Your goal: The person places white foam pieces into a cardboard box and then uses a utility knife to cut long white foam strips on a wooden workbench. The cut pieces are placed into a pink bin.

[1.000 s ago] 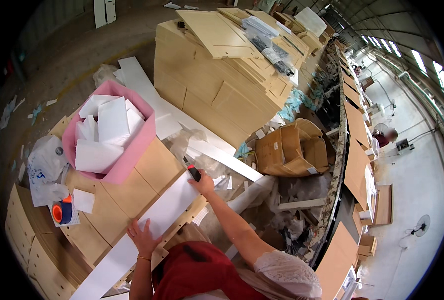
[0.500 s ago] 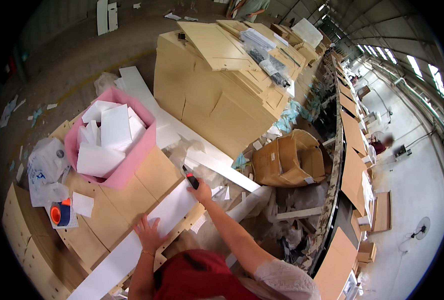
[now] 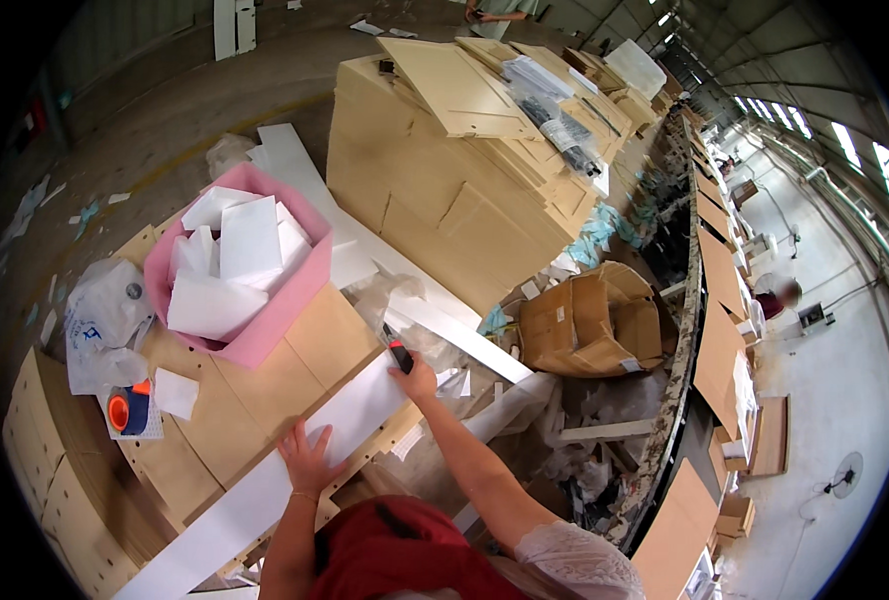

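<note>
Tan wooden panels (image 3: 261,402) form the work surface in a long workshop, with a taller stack of panels (image 3: 435,215) beyond on the far side. Across the near edge lies a long white board (image 3: 227,520), narrow, flat and straight-edged, its face smooth and plain, running from the near left to the far right. The left hand (image 3: 310,462) rests on it with fingers spread, grasping nothing. At its far right end, the right hand (image 3: 417,378) is closed around a utility knife (image 3: 402,357), slim and black with a red section, its narrow blade pointing away; whether the blade touches the board I cannot tell. Farther left stands a pink bin (image 3: 310,280) of white foam blocks (image 3: 251,240), with an orange-cored blue tape roll (image 3: 137,412) nearer.
</note>
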